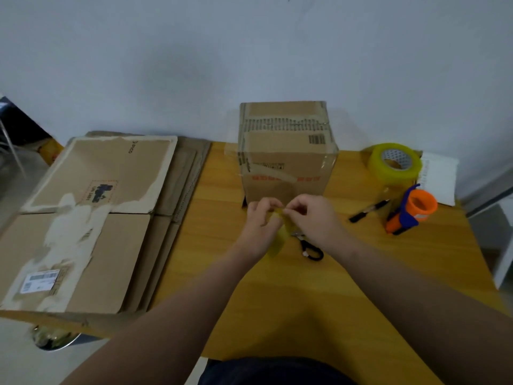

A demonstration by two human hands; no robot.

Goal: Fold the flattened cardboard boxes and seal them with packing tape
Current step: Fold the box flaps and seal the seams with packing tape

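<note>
A folded cardboard box [287, 151] stands upright at the back of the wooden table [291, 295], with old tape strips across its top and front. Just in front of it, my left hand [259, 220] and my right hand [313, 218] pinch the top end of a cut strip of yellowish packing tape [280, 237], which hangs down between them. A stack of flattened cardboard boxes [91, 218] lies on the left. The packing tape roll [395, 162] sits at the back right.
Black-handled scissors [311, 247] lie on the table under my right hand. A black pen [367, 211] and an orange and blue tape dispenser [413, 209] lie at the right, with white paper [441, 176] behind them. The table's right edge drops off beyond.
</note>
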